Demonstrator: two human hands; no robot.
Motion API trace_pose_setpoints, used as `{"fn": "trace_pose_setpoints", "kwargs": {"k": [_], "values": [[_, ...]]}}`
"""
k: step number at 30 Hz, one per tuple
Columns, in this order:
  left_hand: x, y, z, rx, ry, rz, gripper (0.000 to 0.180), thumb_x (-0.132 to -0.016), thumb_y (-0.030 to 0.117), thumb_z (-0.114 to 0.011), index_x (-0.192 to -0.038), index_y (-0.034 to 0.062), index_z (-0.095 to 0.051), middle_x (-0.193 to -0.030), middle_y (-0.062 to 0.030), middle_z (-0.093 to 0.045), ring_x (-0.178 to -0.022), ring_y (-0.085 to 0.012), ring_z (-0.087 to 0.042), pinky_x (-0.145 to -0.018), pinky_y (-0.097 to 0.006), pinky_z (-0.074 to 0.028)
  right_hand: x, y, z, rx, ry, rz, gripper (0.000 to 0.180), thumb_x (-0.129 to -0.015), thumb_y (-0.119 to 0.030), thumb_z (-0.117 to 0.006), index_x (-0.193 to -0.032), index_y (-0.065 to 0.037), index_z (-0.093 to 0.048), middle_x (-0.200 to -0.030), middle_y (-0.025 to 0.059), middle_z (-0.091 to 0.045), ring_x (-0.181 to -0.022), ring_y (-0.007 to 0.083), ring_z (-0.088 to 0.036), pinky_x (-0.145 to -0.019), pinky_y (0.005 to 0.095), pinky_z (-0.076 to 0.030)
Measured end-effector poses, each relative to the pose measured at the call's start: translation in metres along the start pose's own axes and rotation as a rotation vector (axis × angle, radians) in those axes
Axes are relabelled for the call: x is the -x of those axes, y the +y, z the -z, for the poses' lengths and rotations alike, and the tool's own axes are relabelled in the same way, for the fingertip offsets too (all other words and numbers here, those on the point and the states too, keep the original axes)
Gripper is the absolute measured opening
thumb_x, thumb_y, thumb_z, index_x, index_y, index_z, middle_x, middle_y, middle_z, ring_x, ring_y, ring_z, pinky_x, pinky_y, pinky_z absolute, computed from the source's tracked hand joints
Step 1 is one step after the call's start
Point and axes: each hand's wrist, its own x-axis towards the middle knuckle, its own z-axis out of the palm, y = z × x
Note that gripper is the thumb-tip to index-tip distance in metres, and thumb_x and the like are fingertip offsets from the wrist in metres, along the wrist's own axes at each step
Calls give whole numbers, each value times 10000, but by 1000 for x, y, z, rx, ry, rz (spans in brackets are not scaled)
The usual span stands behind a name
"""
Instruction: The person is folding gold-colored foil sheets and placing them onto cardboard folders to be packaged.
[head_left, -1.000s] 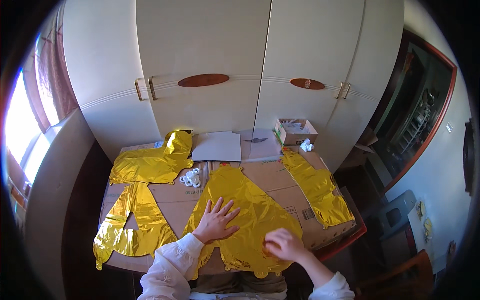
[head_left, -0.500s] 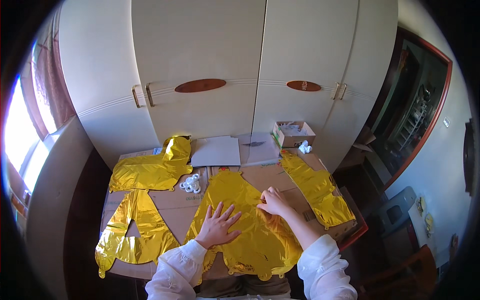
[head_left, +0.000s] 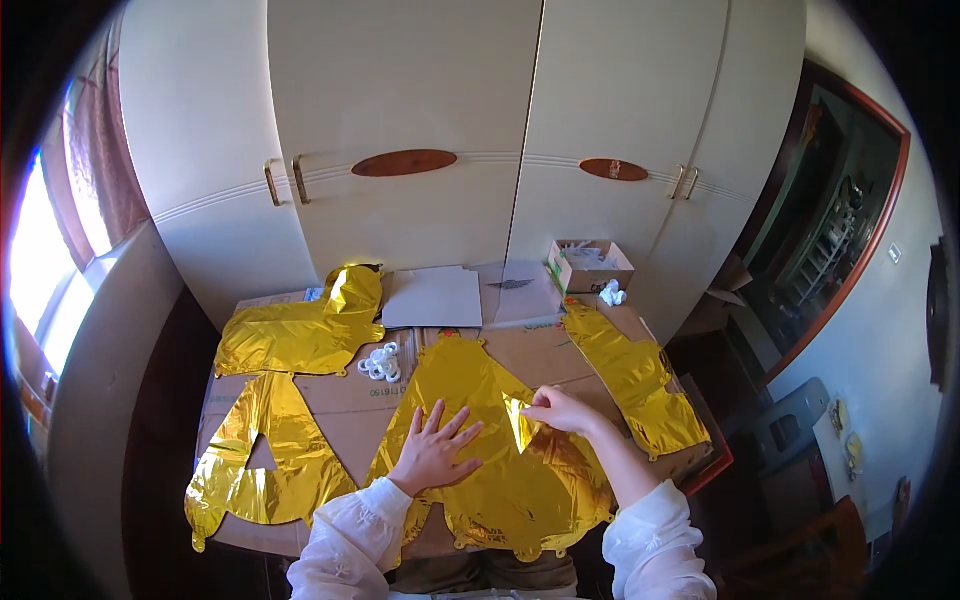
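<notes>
A large flat gold foil balloon (head_left: 470,385) lies in front of me on the cardboard-covered table (head_left: 340,415). My left hand (head_left: 435,450) rests flat on its middle with fingers spread. My right hand (head_left: 560,408) pinches a part of the same foil near its right edge and lifts it into a shiny fold. Both forearms wear white sleeves.
Three more gold foil shapes lie around: one at the back left (head_left: 300,335), a triangular one at the front left (head_left: 265,460), a long one at the right (head_left: 635,375). White rings (head_left: 380,363), white sheets (head_left: 433,297) and a small open box (head_left: 590,265) sit toward the wardrobe doors (head_left: 410,120).
My right hand moved from the balloon's lower edge up to its right side and pinched up a fold of foil. My left hand stayed pressed on the balloon.
</notes>
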Motion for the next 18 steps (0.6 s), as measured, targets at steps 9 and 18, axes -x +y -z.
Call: {"fn": "trace_pose_setpoints", "kwargs": {"k": [9, 18], "values": [[-2, 2, 1, 23, 16, -4, 693, -891, 649, -466, -1480, 287, -411, -1541, -81, -379, -1440, -445, -238, -1135, -661, -143, 11, 33, -37, -756, 185, 9, 266, -945, -89, -499, -1207, -42, -502, -1177, 196, -601, -935, 342, -663, -838, 440, -521], [-2, 2, 3, -32, -37, 11, 734, -889, 653, -457, -1479, 217, -416, -1542, -73, -378, -1440, -436, -244, -1136, -654, -152, 2, 32, -51, 302, 327, 671, 289, -880, -202, -663, -1131, -60, -667, -1170, 89, -666, -1159, 297, -573, -992, 407, -442]]}}
